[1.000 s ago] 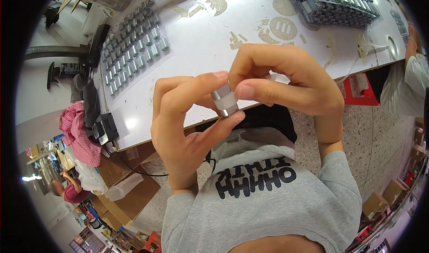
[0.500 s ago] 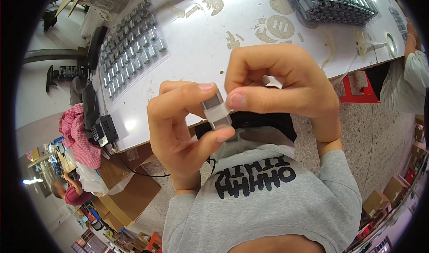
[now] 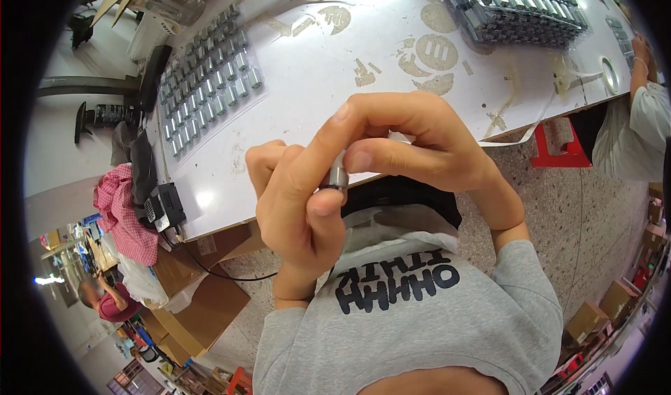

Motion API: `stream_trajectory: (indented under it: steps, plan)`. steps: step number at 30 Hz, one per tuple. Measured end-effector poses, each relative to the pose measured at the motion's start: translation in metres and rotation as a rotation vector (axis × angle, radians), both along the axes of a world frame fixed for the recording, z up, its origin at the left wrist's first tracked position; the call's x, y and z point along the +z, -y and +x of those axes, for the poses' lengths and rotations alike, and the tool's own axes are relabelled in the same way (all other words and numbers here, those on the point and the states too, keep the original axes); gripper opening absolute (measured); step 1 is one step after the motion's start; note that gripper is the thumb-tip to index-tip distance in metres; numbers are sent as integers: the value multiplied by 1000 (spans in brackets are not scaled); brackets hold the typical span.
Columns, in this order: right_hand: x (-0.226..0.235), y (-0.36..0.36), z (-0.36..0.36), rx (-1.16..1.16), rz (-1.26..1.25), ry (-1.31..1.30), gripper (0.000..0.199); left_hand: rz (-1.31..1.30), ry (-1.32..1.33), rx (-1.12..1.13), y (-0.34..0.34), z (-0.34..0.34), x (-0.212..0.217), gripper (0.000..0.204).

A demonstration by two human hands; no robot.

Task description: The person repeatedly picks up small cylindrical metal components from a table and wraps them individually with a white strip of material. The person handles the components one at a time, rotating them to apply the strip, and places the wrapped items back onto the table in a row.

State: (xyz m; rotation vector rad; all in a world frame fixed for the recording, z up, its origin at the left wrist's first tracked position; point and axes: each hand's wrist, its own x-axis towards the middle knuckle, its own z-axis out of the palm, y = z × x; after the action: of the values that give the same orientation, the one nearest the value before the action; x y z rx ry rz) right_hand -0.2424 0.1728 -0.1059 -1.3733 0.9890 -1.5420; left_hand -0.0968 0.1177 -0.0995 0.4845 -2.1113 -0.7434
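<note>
Close to the camera, above the white table's [image 3: 328,108] near edge, both hands pinch one small grey metal cylinder [image 3: 338,176]. My left hand [image 3: 297,213] holds it from below with thumb and forefinger. From the right, my right hand [image 3: 412,147] has its thumb and forefinger on the upper part. Most of the cylinder is hidden by the fingers.
Rows of similar small metal parts [image 3: 206,88] lie on the table's left side. A tray full of dark parts [image 3: 514,7] stands at the far right. Another person's arm [image 3: 639,94] is at the right edge; a red stool [image 3: 559,150] and cardboard boxes [image 3: 203,304] are on the floor.
Both hands have shifted slightly with the cylinder, turning it between the fingers; it now shows less of itself.
</note>
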Motion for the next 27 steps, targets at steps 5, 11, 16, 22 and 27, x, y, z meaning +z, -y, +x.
stream_trajectory:
  steps: [5,11,16,22,27]
  plan:
    - [9,-1,-3,-53,-21,-113,15,-48,82,61,-4,4,7,45]
    - [5,1,-1,-226,-29,-245,12,-224,189,122,1,-4,17,45]
    - [-1,4,-1,-251,-35,-262,13,103,76,36,1,-5,10,37]
    - [5,1,-5,-155,35,-142,12,501,-6,-141,3,2,4,40]
    - [7,-1,-6,-24,50,37,10,556,-90,-159,-1,2,2,38]
